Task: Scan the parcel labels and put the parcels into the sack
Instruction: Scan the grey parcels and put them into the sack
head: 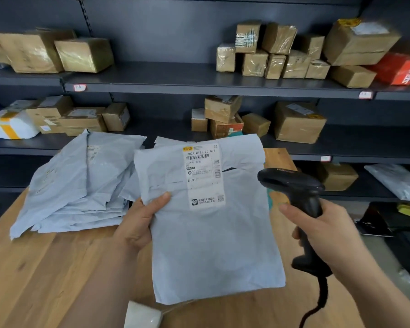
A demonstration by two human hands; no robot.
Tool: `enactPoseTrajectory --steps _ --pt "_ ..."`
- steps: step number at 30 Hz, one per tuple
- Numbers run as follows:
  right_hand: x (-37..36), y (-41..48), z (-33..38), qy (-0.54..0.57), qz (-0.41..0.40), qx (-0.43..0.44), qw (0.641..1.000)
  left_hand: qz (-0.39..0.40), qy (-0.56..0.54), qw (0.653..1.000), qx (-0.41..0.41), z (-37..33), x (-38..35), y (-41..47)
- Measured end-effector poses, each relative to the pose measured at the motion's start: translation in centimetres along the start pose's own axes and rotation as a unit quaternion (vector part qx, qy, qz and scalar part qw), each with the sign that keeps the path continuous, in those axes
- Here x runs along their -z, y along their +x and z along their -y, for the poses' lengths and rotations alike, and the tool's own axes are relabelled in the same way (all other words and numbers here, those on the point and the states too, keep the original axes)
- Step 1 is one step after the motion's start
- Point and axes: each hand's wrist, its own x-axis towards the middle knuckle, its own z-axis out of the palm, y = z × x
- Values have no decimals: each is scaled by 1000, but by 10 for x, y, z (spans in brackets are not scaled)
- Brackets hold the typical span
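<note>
From the head camera, the left hand [137, 223] pinches the left edge of a pale grey, wrinkled poly-bag parcel [213, 233], held above the wooden table [33, 268], its white label [202, 171] with barcodes facing up. The right hand [322, 228] is wrapped around a black scanner [298, 192] just beside the label. More grey parcels [81, 185] lie heaped on the table, left.
</note>
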Motion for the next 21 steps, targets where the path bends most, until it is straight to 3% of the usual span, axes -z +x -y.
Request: enactPoseTrajectory --steps 8,14,21 --pt "95 -4 -50 31 -106 -45 993 72 45 996 15 33 -111 21" --pt "175 6 -100 58 -143 -75 985 49 134 990 -12 96 -210 51" --pt "235 39 -148 84 -117 -85 986 -26 404 913 -50 168 -261 67"
